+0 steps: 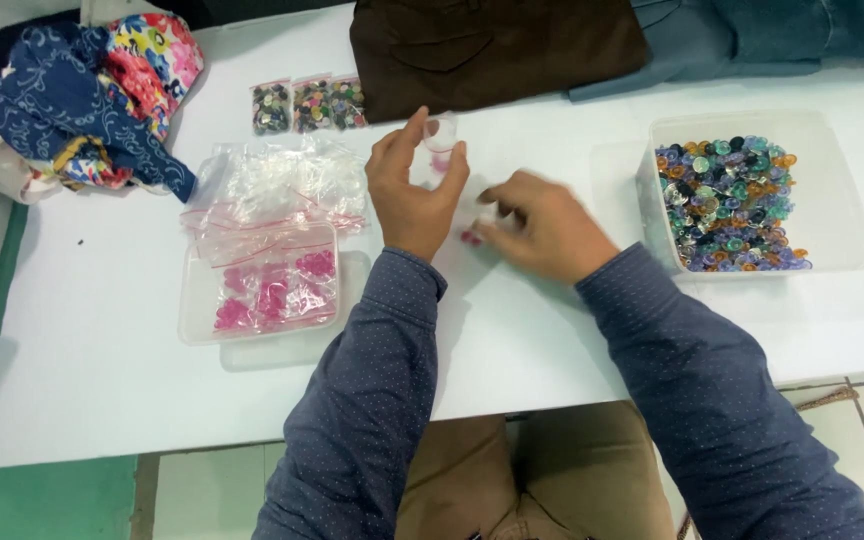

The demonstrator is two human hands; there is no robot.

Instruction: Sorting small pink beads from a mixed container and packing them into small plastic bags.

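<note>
My left hand [412,190] holds a small clear plastic cup [441,138] upright above the white table [102,370]; something pink shows at its bottom. My right hand [542,225] rests on the table just right of it, fingers pinched over small pink buttons [471,238] lying on the tabletop. Both arms wear dark blue dotted sleeves.
A clear tray [197,325] at the left holds zip bags of pink buttons [272,285], with more clear bags [282,180] behind. Three bags of dark buttons [309,105] lie farther back. A clear tub [832,210] of mixed coloured buttons stands right. Folded brown cloth [492,45], blue cloth [752,35], patterned fabrics [92,95].
</note>
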